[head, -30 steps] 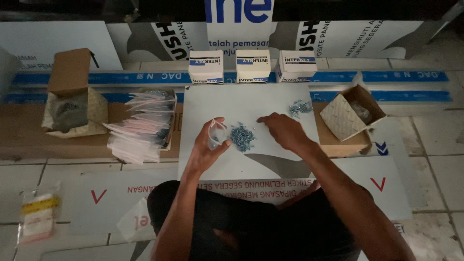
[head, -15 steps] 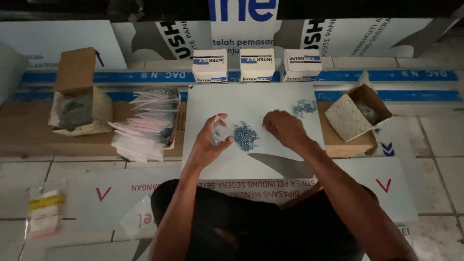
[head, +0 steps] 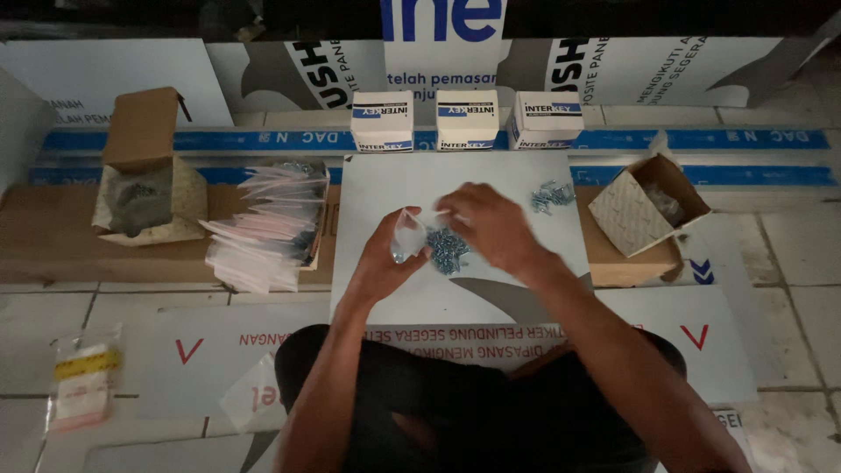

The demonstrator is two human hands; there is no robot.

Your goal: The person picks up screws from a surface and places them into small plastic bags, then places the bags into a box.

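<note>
A dim tiled floor (head: pixel 793 254) serves as the work surface, laid over with printed panels, and a pale grey board (head: pixel 491 175) lies flat in front of the seated person as a clean patch to sort on. At its middle, the left hand (head: pixel 385 254) pinches a small clear plastic bag (head: pixel 408 233) by its side, mouth turned toward the right so that it stays open for filling. The right hand (head: pixel 492 226) has its fingertips bunched at the bag's mouth, closed as if around something small, though whether they hold a screw cannot be told in this light. Just below both hands sits a loose pile of small bluish screws (head: pixel 447 250), close enough to pick from without reaching. A second, smaller cluster of screws (head: pixel 548 194) lies near the board's upper right corner. To the left, a fanned stack of empty plastic bags (head: pixel 267 232) rests within easy reach of the left hand. Three small white boxes (head: pixel 467 120) stand in a row along the board's far edge. An open cardboard box (head: pixel 646 210) tilts toward the person at the right, and another open carton (head: pixel 144 171) sits well apart at the far left. A separate packet with a yellow band (head: pixel 81 385) lies on the floor near the left knee.
</note>
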